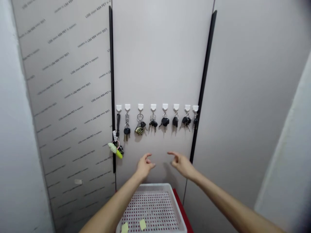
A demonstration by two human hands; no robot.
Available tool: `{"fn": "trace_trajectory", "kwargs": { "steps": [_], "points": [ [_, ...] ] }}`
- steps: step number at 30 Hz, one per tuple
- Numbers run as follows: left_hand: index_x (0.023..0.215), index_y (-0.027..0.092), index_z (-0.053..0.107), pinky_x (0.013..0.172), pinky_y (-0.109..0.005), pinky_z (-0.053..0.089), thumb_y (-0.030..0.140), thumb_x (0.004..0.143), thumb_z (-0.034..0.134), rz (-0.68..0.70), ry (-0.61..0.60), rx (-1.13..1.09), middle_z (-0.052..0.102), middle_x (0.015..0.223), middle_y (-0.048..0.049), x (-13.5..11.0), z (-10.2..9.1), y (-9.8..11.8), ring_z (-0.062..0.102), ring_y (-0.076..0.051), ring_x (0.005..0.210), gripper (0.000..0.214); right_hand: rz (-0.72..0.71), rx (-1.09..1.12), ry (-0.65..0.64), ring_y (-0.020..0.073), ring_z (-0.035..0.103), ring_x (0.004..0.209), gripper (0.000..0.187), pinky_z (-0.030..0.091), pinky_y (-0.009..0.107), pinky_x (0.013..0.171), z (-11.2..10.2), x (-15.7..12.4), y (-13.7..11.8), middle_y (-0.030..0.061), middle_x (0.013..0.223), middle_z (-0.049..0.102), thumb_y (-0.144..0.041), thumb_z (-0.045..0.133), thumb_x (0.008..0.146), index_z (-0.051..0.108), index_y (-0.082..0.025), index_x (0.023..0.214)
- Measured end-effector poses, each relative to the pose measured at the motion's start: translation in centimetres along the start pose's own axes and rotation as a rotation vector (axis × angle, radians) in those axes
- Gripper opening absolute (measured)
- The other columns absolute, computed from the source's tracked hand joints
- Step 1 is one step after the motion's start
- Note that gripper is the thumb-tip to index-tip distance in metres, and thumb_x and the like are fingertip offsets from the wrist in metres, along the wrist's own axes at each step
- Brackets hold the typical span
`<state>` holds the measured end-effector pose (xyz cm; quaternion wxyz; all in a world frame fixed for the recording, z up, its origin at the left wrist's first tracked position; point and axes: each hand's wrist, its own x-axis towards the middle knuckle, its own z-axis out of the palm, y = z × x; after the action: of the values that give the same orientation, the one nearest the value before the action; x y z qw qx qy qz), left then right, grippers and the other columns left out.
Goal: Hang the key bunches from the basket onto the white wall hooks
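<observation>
My left hand (pixel 144 166) and my right hand (pixel 181 163) are both raised in front of a grey wall panel, fingers loosely curled and apart, with nothing in them. Just above them a row of several white hooks (pixel 153 107) is stuck to the panel, each with a bunch of keys. The leftmost bunch (pixel 117 142) hangs lowest, on a black strap with a yellow-green fob. A bunch with a gold round fob (pixel 139 128) hangs third from the left. The black-headed keys (pixel 165 121) further right are nearest above my right hand.
Below my forearms stands a white perforated basket (pixel 151 187) on a red surface (pixel 181 207); two small yellow notes (pixel 142 224) lie in it. Black vertical strips (pixel 203 84) edge the panel. A film-covered panel with printed text (pixel 73 97) is at the left.
</observation>
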<state>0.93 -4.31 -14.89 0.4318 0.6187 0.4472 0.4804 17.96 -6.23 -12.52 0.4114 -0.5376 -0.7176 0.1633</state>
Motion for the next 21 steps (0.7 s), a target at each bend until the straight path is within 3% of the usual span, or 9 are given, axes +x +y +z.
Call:
{"fn": "trace_trajectory", "kwargs": {
  "steps": [2,6,10,13,17,19,21],
  "points": [
    [0.11,0.007,0.031,0.046,-0.017,0.028,0.004,0.054,0.05,0.093,0.029,-0.09,0.036,0.046,0.0084,-0.4,-1.2,1.4,0.031,-0.003,0.043,0.06,-0.077,0.111,-0.104,0.0076,0.032,0.039,0.052,0.029,0.022,0.043,2.3,-0.5,-1.8,-0.0072,0.043,0.036,-0.011,0.039,0.06,0.034,-0.019,0.11],
    [0.119,0.022,0.011,0.048,-0.016,0.029,0.006,0.056,0.051,0.406,-0.021,-0.264,0.038,0.05,0.0084,-1.7,-3.6,7.2,0.035,-0.003,0.047,0.076,-0.323,0.393,0.075,0.007,0.029,0.039,0.068,0.028,0.021,0.039,2.4,0.9,-7.9,-0.0084,0.046,0.034,-0.014,0.041,0.065,0.004,-0.025,0.12],
    [0.119,0.026,0.006,0.048,-0.015,0.03,0.007,0.058,0.05,0.518,-0.076,-0.345,0.036,0.05,0.0088,-3.0,-4.8,11.0,0.034,-0.002,0.046,0.078,-0.463,0.586,0.178,0.007,0.031,0.039,0.07,0.03,0.021,0.04,1.6,1.8,-12.3,-0.0082,0.049,0.037,-0.016,0.042,0.066,-0.001,-0.03,0.119],
    [0.119,0.026,0.007,0.05,-0.015,0.032,0.008,0.058,0.049,0.522,-0.087,-0.372,0.036,0.05,0.0088,-3.4,-4.9,11.1,0.034,-0.002,0.046,0.076,-0.468,0.619,0.168,0.0063,0.032,0.038,0.069,0.031,0.021,0.04,2.2,1.7,-13.1,-0.0088,0.048,0.036,-0.016,0.042,0.065,0.001,-0.03,0.119],
    [0.118,0.026,0.011,0.052,-0.016,0.034,0.012,0.059,0.05,0.51,-0.022,-0.272,0.038,0.052,0.0083,-2.3,-5.6,9.4,0.037,-0.002,0.047,0.072,-0.422,0.576,0.164,0.0053,0.033,0.039,0.065,0.032,0.019,0.04,3.4,2.2,-12.2,-0.0095,0.046,0.035,-0.016,0.042,0.065,0.008,-0.026,0.119],
    [0.116,0.024,0.019,0.056,-0.018,0.036,0.014,0.058,0.051,0.478,0.156,-0.132,0.044,0.061,0.0054,-0.9,-6.9,8.1,0.041,-0.004,0.052,0.067,-0.339,0.483,0.161,0.0057,0.037,0.042,0.054,0.034,0.02,0.043,4.1,3.1,-11.5,-0.0078,0.048,0.038,-0.019,0.042,0.064,0.024,-0.02,0.115],
    [0.111,0.022,0.028,0.063,-0.021,0.037,0.016,0.056,0.053,0.425,0.471,0.05,0.048,0.078,-0.0001,0.9,-8.8,6.9,0.046,-0.008,0.066,0.06,-0.249,0.345,0.187,0.0076,0.043,0.049,0.041,0.037,0.023,0.049,4.8,4.4,-11.0,-0.0031,0.056,0.046,-0.023,0.043,0.063,0.04,-0.015,0.104]
  ]
}}
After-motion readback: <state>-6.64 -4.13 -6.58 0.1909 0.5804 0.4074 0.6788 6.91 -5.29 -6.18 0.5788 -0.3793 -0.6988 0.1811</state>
